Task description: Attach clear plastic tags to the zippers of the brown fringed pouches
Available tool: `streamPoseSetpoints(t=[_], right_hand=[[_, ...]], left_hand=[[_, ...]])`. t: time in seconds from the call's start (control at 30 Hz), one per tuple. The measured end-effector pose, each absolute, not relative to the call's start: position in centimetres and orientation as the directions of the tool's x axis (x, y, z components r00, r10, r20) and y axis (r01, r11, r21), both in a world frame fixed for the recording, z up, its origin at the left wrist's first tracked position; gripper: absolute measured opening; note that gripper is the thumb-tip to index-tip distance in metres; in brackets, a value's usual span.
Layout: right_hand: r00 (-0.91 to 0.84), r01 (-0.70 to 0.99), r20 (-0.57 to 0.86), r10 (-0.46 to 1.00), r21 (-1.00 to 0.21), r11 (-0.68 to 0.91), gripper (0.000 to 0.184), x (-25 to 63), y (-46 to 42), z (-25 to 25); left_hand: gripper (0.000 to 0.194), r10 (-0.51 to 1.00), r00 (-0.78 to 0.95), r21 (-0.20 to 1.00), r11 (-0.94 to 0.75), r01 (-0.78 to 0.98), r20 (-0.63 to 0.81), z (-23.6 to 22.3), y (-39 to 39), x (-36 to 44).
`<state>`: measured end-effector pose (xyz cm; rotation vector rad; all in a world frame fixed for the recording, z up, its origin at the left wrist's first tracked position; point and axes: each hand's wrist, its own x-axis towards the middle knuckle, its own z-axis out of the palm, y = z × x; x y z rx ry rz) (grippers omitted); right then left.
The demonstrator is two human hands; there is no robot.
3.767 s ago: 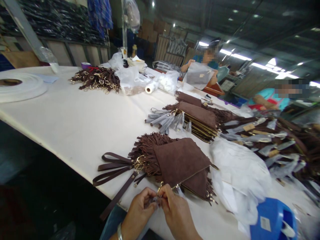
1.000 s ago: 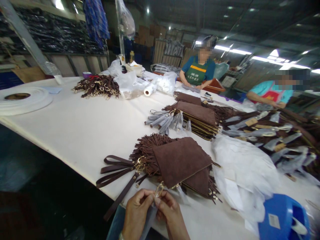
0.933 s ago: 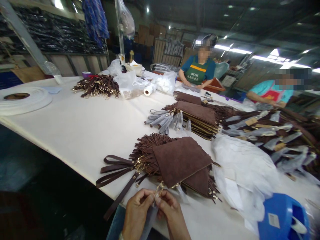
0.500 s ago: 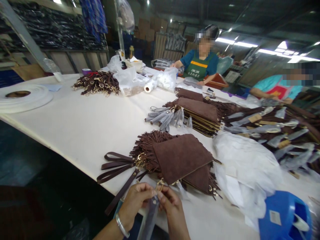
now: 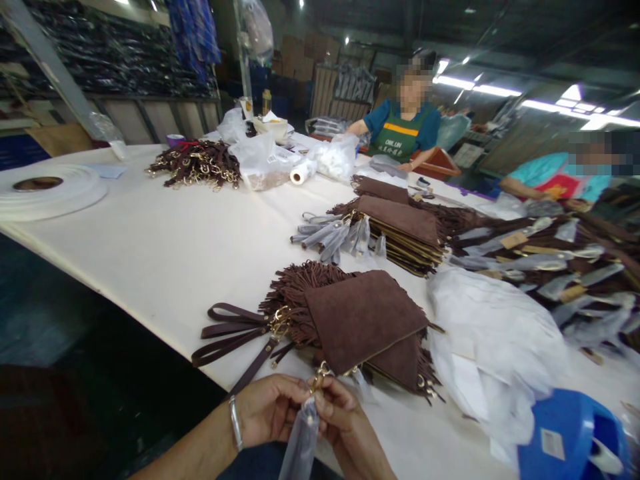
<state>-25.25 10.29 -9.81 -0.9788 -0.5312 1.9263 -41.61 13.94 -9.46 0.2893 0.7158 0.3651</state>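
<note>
At the table's near edge, my left hand (image 5: 270,407) and my right hand (image 5: 345,417) pinch the top of a wrist strap in a clear plastic sleeve (image 5: 300,443), just below its gold clasp (image 5: 320,379). The sleeve hangs down between the hands. Above the clasp lies a brown suede pouch (image 5: 367,320) with fringe, on top of others like it. Several bare brown wrist straps (image 5: 230,330) fan out to the left of this stack. The fingertips partly hide the strap's upper end.
Behind lies a stack of pouches (image 5: 400,220) with sleeved straps. White plastic bags (image 5: 490,333) and a blue container (image 5: 570,433) are on the right. A white roll (image 5: 75,193) and a pile of brown straps (image 5: 195,163) sit left. Two co-workers are across the table.
My left wrist has swung outward to the left, and its fingers have loosened a little around the strap top. The sleeve's upper end now sits close under the clasp.
</note>
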Motion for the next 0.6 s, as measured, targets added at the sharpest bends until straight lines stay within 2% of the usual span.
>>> streamPoseSetpoints(t=[0.23,0.37,0.5,0.6], right_hand=[[-0.320,-0.500,-0.466,0.825,-0.657,-0.564,0.038,-24.7,10.4,-9.8],[-0.258,-0.368,-0.471,0.844,-0.759,-0.536,0.042,-24.4,10.4,-10.9],[-0.185,-0.259,-0.350,0.918,-0.884,-0.389,0.044,-23.9,10.5,-11.8],[-0.148,-0.215,-0.294,0.944,-0.923,-0.321,0.046,-23.8,10.5,-11.9]], left_hand=[[0.026,0.406,0.712,0.449,0.882,-0.142,-0.573,-9.2,14.2,-41.6],[0.026,0.477,0.667,0.526,0.837,-0.147,-0.572,-8.9,14.0,-41.5],[0.027,0.528,0.618,0.603,0.790,-0.108,-0.582,-9.0,13.7,-41.1],[0.025,0.588,0.563,0.643,0.756,-0.125,-0.581,-9.5,13.6,-40.7]])
